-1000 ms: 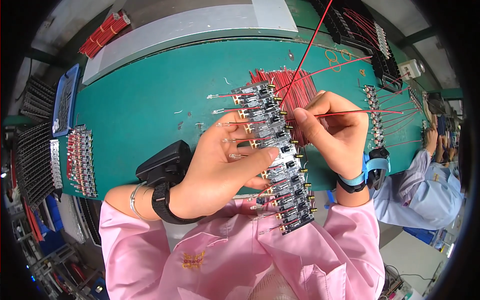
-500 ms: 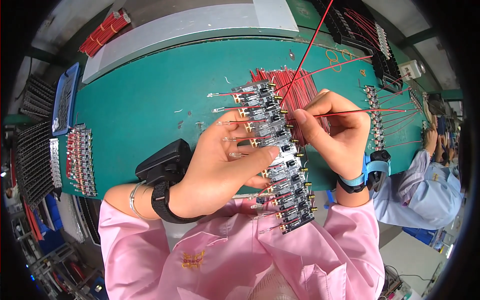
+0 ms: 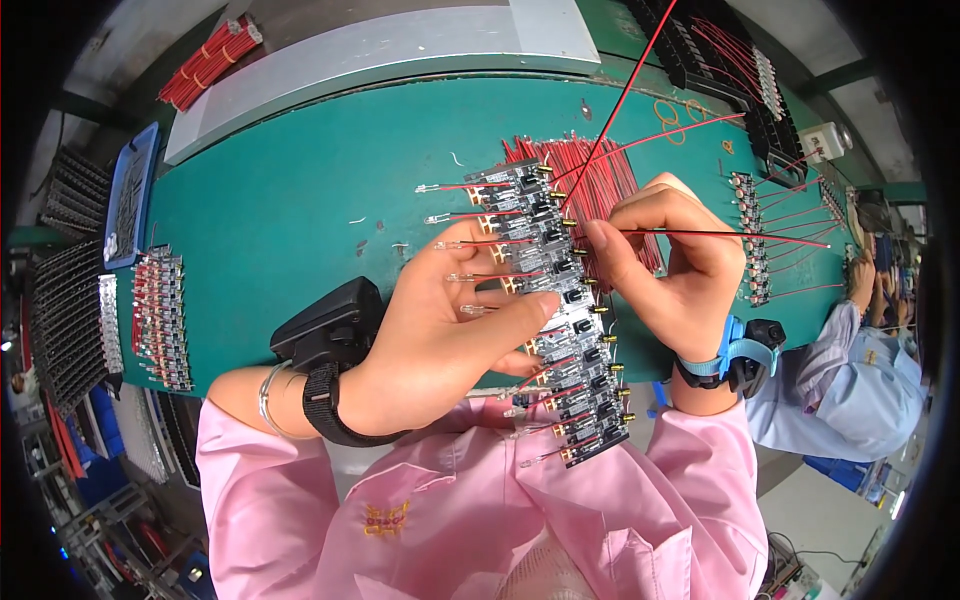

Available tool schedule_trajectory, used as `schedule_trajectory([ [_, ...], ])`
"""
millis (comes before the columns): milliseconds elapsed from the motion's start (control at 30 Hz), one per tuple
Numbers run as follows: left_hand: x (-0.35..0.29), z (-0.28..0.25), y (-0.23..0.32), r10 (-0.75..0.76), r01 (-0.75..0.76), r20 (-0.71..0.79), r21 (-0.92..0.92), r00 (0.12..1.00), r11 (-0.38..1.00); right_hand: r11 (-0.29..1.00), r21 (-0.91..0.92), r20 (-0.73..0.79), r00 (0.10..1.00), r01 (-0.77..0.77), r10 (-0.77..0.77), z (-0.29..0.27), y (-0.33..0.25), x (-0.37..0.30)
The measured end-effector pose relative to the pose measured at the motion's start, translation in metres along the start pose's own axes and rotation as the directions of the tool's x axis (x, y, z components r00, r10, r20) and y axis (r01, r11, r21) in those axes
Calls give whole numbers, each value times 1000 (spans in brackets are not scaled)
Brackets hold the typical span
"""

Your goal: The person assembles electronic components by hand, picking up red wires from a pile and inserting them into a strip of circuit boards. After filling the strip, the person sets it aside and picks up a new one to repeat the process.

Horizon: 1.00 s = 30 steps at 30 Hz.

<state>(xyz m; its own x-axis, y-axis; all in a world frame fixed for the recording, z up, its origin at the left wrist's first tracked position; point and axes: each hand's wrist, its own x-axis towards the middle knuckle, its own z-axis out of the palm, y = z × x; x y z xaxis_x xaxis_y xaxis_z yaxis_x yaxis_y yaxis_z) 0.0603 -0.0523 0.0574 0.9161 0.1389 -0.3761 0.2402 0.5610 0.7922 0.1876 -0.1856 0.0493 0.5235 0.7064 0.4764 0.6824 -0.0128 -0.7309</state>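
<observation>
My left hand (image 3: pixel 455 335) grips a long strip of black circuit boards (image 3: pixel 575 325), thumb on its face and fingers behind it. Short red leads with small clear-tipped parts stick out along the strip's left edge, brass-coloured cylinders along its right. Between thumb and forefinger my right hand (image 3: pixel 675 255) pinches a red-and-black wire (image 3: pixel 720 233), its inner end close to the strip's right edge; whether it touches a board is hidden by the fingertips. Two more wires run from the strip's upper part, one red-and-black wire (image 3: pixel 622 100) rising steeply. Behind the strip lies a pile of red wires (image 3: pixel 600 165).
Finished-looking board strips (image 3: pixel 160 320) lie at the left beside a blue tray (image 3: pixel 130 205). Another wired strip (image 3: pixel 750 240) rests at the right, near black racks (image 3: pixel 700 60). Rubber bands (image 3: pixel 668 120) and a bundle of red wires (image 3: pixel 210 62) lie farther back. A co-worker's sleeve (image 3: pixel 840 370) shows at right.
My right hand has shifted slightly, its knuckles raised a little, and the pinched wire's free end has swung a bit down and right. My left hand and the strip stay nearly still.
</observation>
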Motion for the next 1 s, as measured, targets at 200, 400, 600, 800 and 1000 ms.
schedule_trajectory([
  [200, -1, 1, 0, 8, -8, -10, 0, 1000, 1000, 997, -43, -17, 998, 65, -66, 0, 1, 1],
  [400, -2, 0, 1, -2, 2, -6, 4, 1000, 1000, 996, -59, -15, 998, 65, -66, 1, 0, 0],
  [600, -3, 1, 3, -32, 32, -4, 49, 999, 998, 993, -85, 6, 996, 84, -84, 0, 0, 1],
  [800, -2, 1, 2, -42, 42, -1, 57, 999, 997, 989, -109, -26, 994, 104, -107, 2, 1, 2],
  [1000, 1, 1, 0, -32, 33, -23, 45, 999, 998, 998, -54, -13, 1000, -17, 16, 1, -1, 2],
])
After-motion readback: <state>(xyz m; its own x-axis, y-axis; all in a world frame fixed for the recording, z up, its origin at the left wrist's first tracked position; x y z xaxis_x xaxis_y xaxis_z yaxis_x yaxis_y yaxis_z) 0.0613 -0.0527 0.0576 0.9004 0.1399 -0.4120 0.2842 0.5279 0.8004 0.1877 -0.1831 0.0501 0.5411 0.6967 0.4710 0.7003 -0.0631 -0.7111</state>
